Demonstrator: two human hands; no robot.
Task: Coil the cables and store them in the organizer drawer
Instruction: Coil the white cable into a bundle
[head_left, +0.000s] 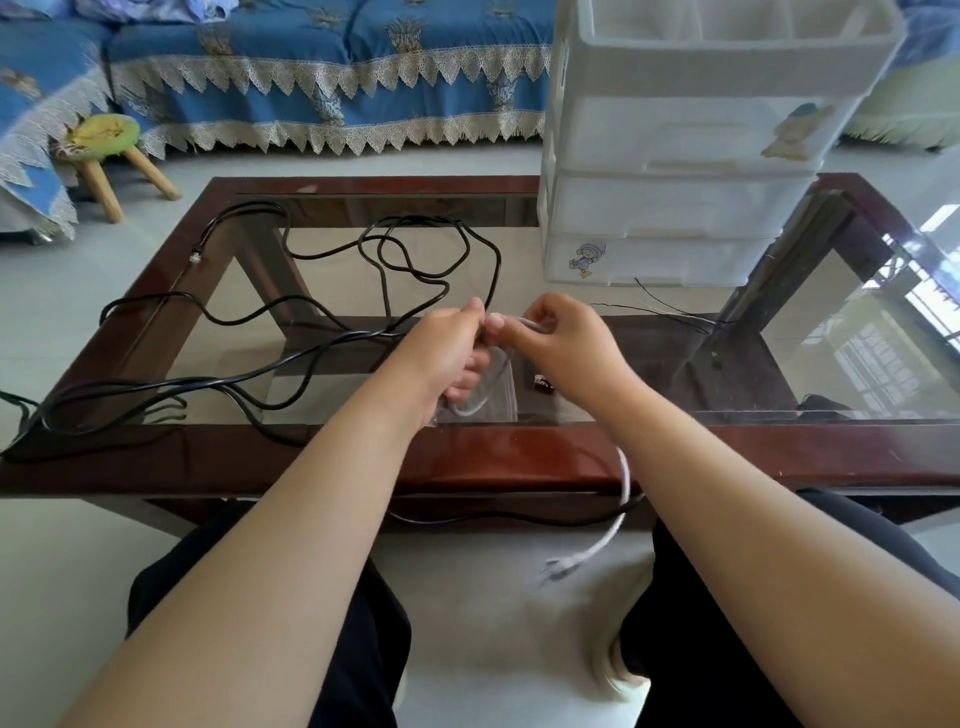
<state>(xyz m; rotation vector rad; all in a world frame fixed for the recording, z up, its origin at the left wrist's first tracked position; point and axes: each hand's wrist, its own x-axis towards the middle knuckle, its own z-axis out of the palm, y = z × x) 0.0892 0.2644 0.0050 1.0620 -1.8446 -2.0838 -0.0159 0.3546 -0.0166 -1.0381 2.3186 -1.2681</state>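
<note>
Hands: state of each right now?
Left hand: fingers curled round loops of the white cable.
Right hand: pinching the same white cable at the top of the loops.

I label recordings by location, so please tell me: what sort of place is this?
Probably a home living room: a blue sofa with lace-trimmed cover, a glass-topped wooden coffee table and a small green wooden stool stand on a tiled floor.

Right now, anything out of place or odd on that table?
Yes. The black cable sprawls uncoiled over the glass table, spilling off its left edge. The white cable hangs off the near edge, plug dangling.
</note>
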